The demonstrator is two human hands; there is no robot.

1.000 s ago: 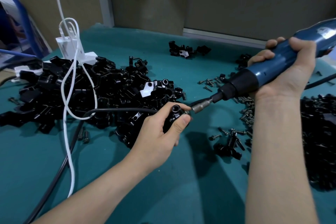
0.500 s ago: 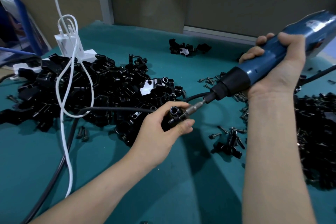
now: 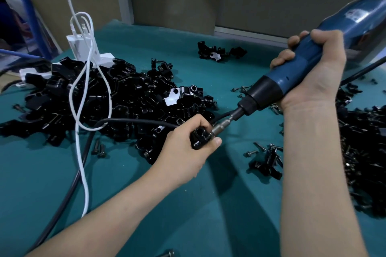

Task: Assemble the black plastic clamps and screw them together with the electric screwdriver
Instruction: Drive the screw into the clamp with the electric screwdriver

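Black clamp [image 3: 201, 135] gripped in left hand [image 3: 183, 148], fingers curled round it; right hand [image 3: 313, 73] fingers wrapped around blue screwdriver [image 3: 302, 69], bit touching clamp.

Dim overhead light; soft shadows under arms; edges bowed, upper right corner blurred.

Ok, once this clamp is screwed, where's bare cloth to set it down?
Bare teal cloth lies between the left forearm and right forearm, and at near left, outside the black cord. Another strip runs between the left pile and the small far cluster. Crowded: that pile, the right pile, and the loose screws beside the right forearm.
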